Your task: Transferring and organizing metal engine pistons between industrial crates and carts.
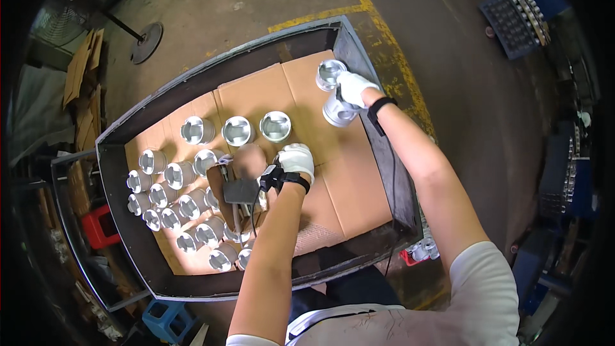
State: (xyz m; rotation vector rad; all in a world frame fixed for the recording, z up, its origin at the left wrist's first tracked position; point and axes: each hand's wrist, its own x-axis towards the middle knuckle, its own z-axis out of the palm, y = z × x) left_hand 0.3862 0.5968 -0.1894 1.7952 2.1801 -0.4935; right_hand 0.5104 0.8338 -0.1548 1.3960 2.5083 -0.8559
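Note:
My right hand (354,88), in a white glove, is closed on a silver metal piston (339,114) that lies tilted at the far right of a large tray (403,208). Just beyond it another piston (329,73) stands with its crown up, close to the fingertips. My left hand (296,157), also gloved, is curled near the tray's middle; what it holds, if anything, is hidden. The nearest piston (276,126) to it stands just beyond, beside another piston (237,131). A dark grey block (241,191) with a rod and cable lies left of my wrist, partly blurred.
Several more pistons (180,174) crowd the tray's left side on a cardboard liner (355,182). The tray has high dark walls. A fan base (147,43) stands on the floor beyond, with a blue stool (168,320) at lower left and blue crates (514,22) of parts at right.

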